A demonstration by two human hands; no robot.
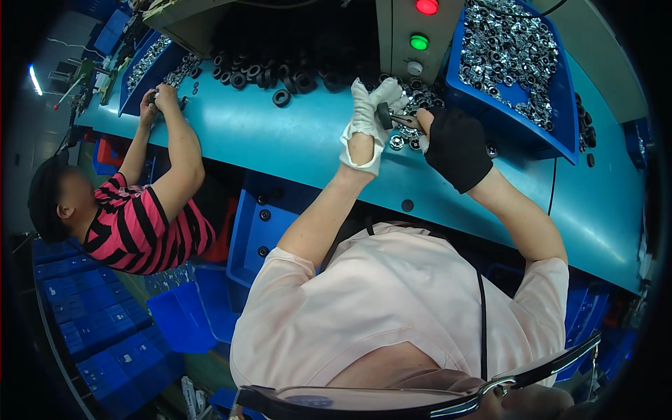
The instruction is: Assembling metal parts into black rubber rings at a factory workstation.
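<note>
My left hand (367,115), in a white glove with the wrist partly bare, is closed on a small black ring-shaped part (383,116) held on edge. My right hand (455,143) wears a black glove that leaves the fingertips bare, and it grips a pair of pliers (407,122). The pliers' jaws reach the black ring; whether they clamp it or a piece inside it is too small to tell. Just below the tool, shiny round metal parts (397,143) lie loose on the blue-green tabletop (315,140).
Black rings (281,98) pile along the back. A blue bin (504,126) of metal parts stands at the right, beside a panel with a red light (426,5) and a green light (418,43). A co-worker (147,224) handles parts at the left. Another blue bin (241,238) sits below the table edge.
</note>
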